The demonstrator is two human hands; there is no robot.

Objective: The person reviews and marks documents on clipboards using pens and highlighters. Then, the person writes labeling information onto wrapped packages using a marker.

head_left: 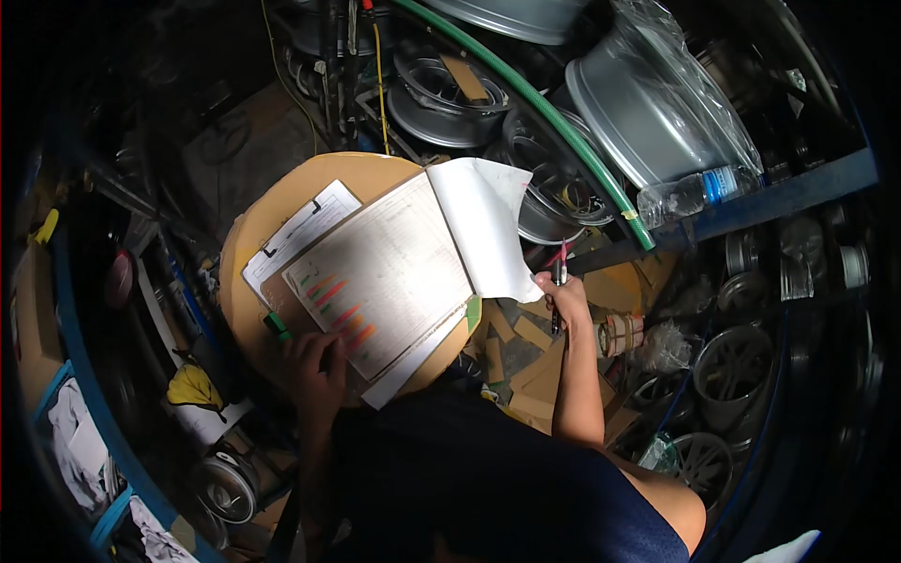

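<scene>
An open ledger book (380,267) with ruled pages and orange and green highlighted rows lies on a round cardboard-topped surface (246,310). My right hand (566,300) is closed at the right, pinching the corner of a lifted page (483,230). In that same hand a pen (560,267) stands up between the fingers; a pink tip shows beside it. Loosely bent, with fingers apart, my left hand (317,372) rests by the book's lower left edge. Close to its fingertips is a green-and-black marker (277,326). A clipboard with a paper form (305,225) lies partly under the book.
Wheel rims (446,98) crowd the far side, one large rim wrapped in plastic (657,103). A green hose (535,98) arches past them. A plastic bottle (699,194) rests by a blue metal beam (779,202). Cardboard pieces (535,371) litter the floor. A yellow glove-like item (195,387) lies left.
</scene>
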